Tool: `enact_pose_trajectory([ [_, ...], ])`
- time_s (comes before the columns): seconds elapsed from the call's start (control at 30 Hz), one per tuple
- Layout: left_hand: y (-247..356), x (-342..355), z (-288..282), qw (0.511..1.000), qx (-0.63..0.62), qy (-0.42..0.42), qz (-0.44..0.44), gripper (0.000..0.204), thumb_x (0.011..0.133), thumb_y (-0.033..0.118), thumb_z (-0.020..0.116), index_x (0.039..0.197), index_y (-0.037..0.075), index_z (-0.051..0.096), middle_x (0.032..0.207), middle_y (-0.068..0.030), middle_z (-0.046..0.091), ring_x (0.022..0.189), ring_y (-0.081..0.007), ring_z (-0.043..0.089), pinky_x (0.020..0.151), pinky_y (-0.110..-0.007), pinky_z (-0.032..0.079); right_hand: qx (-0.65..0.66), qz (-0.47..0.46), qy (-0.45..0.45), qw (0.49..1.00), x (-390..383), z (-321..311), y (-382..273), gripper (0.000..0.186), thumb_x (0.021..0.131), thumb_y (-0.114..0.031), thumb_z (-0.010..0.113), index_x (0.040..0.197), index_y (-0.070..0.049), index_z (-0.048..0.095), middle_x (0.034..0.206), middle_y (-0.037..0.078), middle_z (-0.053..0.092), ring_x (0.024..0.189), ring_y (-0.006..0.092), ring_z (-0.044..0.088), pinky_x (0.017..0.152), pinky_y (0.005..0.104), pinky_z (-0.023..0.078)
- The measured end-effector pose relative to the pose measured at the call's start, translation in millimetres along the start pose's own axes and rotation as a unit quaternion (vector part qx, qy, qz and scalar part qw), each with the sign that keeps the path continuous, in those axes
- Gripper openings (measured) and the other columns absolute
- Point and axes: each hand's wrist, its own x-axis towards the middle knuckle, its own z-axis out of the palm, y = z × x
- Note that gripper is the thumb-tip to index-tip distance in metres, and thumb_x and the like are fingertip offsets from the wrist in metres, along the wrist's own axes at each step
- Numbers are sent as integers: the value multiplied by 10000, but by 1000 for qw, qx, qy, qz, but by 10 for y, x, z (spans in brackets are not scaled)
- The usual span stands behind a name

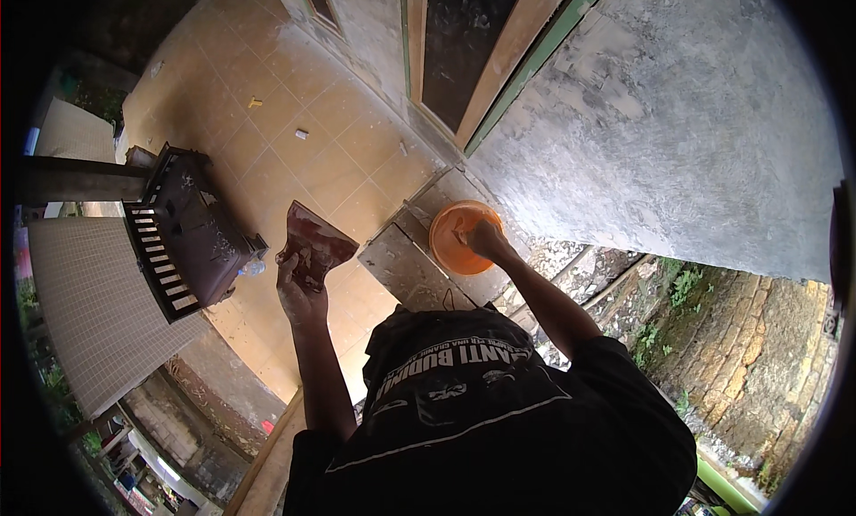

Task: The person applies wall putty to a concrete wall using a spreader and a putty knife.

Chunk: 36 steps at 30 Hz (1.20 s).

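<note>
My left hand [301, 284] grips a dark red, tapered flat scraper [321, 239], smeared with pale residue, out over the tiles. An orange bucket [443, 239] stands on grey slabs at the foot of the rough grey wall. My right hand [484, 238] reaches inside it, fingers closed; what they hold is hidden or too small to make out.
A dark cushioned bench [196, 231] with slatted sides is at left. A tan tiled floor [259, 141] has small scraps on it. A grey plastered wall [651, 115] and a green-edged door frame [535, 61] rise ahead-right. Mossy rubble ground [731, 364] lies at lower right.
</note>
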Motion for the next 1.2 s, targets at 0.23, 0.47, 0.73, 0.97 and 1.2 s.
enact_pose_trajectory([
  [0.23, -10, 6, 27, 1000, 9, 1, 2, 256, 809, 91, 567, 1058, 99, 509, 1099, -76, 577, 1065, -224, 550, 931, -346, 467, -129, -134, 3, 983, -219, 254, 6, 245, 833, -246, 576, 819, -12, 648, 777, 226, 648, 751, 371, 656, 668, 484, 517],
  [0.47, -12, 26, 52, 1000, -2, -8, -12, 264, 804, 86, 569, 1060, 99, 507, 1108, -78, 574, 1073, -229, 543, 946, -357, 456, -123, -53, 67, 989, -9, 360, 95, 250, 832, -259, 582, 901, -37, 675, 844, 213, 663, 789, 347, 663, 693, 460, 524],
  [0.73, -54, 30, -84, 999, 37, 6, 2, 268, 809, 100, 558, 1072, 94, 509, 1116, -81, 566, 1074, -231, 539, 944, -362, 452, -96, -96, 89, 987, -239, 286, 151, 270, 819, -247, 574, 837, 12, 649, 875, 246, 655, 764, 374, 663, 639, 447, 544],
  [0.97, -47, -2, -14, 1000, 12, 14, 8, 272, 810, 107, 560, 1077, 97, 511, 1120, -80, 567, 1084, -224, 538, 947, -358, 449, 279, 256, -169, 910, -109, 109, 232, 299, 851, -282, 555, 659, -53, 545, 524, 35, 504, 377, 178, 440, 341, 331, 357],
  [1.2, -57, 4, -36, 1000, 25, 15, -13, 282, 798, 112, 577, 1073, 91, 520, 1122, -78, 565, 1083, -222, 535, 952, -349, 444, -81, -6, 6, 997, -349, -242, -13, 282, 799, -102, 532, 1048, -125, 660, 862, 143, 678, 823, 307, 667, 712, 418, 533],
])
